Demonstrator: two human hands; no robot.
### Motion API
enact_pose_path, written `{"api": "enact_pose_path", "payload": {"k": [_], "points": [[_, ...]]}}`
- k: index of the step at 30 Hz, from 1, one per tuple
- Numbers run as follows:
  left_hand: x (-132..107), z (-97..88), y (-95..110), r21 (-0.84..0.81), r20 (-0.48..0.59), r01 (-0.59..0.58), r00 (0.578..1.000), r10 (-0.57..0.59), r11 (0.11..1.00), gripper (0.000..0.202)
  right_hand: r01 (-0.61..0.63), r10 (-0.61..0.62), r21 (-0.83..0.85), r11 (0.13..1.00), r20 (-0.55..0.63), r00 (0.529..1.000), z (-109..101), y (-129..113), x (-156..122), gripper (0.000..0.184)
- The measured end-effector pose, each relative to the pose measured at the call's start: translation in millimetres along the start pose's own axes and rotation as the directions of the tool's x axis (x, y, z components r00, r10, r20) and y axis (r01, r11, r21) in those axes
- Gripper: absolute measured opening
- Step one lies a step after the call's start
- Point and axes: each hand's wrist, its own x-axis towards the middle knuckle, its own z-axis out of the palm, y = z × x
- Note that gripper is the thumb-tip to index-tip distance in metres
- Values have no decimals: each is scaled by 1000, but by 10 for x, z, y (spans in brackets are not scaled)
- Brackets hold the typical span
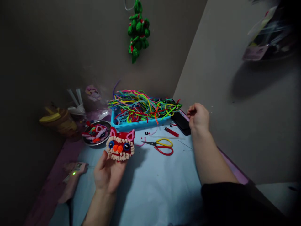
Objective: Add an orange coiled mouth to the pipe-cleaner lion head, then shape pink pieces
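My left hand (108,172) holds up a red pipe-cleaner animal head (120,146), thumb at its lower left edge and palm turned up beneath it. The head has pink-rimmed ears, blue-ringed eyes, an orange nose and a cream curly border. To the right, my right hand (198,116) is raised near a black phone (181,123), its fingers curled in. Whatever may be inside those fingers is hidden. Between my hands lie scissors (162,145) with one yellow and one red handle, blades pointing left and apart from both hands.
A blue tray (131,125) heaped with colourful pipe cleaners (143,103) stands at the back. Left of it is a metal bowl (90,143) of pipe-cleaner pieces. A pink glue gun (74,180) with a lit green light lies at left. A red lighter-like stick (171,131) lies behind the scissors.
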Motion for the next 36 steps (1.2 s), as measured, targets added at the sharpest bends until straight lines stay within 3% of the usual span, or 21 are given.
{"api": "enact_pose_path", "payload": {"k": [2, 3, 6, 8, 12, 17, 23, 25, 26, 28, 30, 31, 32, 33, 35, 36], "points": [[-2, 0, -6, 4, 0, -5, 1000, 5, 1000, 56, 47, -12, -198, 979, 171, 985, 63, 65, -71, 31], [-3, 0, -9, 7, -2, -11, 1000, 11, 1000, 55, 102, -11, -277, 955, 313, 950, 115, 79, -151, 30], [-4, -4, -15, 4, 15, -17, 1000, 17, 1000, 52, 314, -22, -296, 902, 695, 719, 311, 59, -509, 21], [-3, -5, -17, -11, 40, -9, 999, 9, 1000, 50, 368, -66, -224, 903, 772, 632, 432, 21, -775, 11], [-7, 19, -31, -26, 55, -1, 998, 2, 1000, 51, 313, -86, -131, 941, 800, 594, 569, -35, -1163, 23], [-30, 44, -77, 59, 2, -20, 1000, 20, 998, 56, 311, -78, -131, 941, 812, 579, 610, -31, -1333, 36], [-27, 11, -101, 78, 59, -6, 998, 2, 997, 55, 351, -77, -179, 919, 793, 604, 650, 5, -1370, 19], [-24, 0, -95, 74, 70, -3, 998, -2, 997, 54, 363, -46, -205, 909, 816, 576, 633, -37, -1332, 22], [-24, -6, -91, 73, 68, -2, 998, -3, 997, 53, 355, -11, -211, 911, 848, 530, 615, -70, -1308, 27], [-23, -16, -84, 71, 62, -4, 998, 0, 997, 52, 263, 92, -196, 945, 928, 360, 568, -143, -1264, 35], [-23, -25, -80, 69, 59, -4, 998, 0, 998, 51, 46, 155, -165, 985, 972, 178, 523, -194, -1245, 42], [-24, -29, -80, 67, 59, -1, 998, -3, 998, 50, -73, 149, -140, 987, 977, 152, 508, -204, -1244, 44], [-25, -32, -80, 65, 60, 8, 998, -12, 998, 50, -165, 130, -99, 981, 972, 194, 500, -203, -1244, 46], [-26, -36, -81, 61, 66, 18, 998, -22, 998, 50, -206, 108, -48, 977, 951, 290, 498, -193, -1241, 47], [-28, -46, -79, 49, 83, 36, 996, -40, 998, 49, -115, 66, -8, 993, 858, 509, 503, -158, -1212, 44], [-28, -53, -75, 40, 92, 38, 995, -42, 998, 49, -14, 52, -54, 998, 815, 578, 505, -141, -1184, 42]]}}
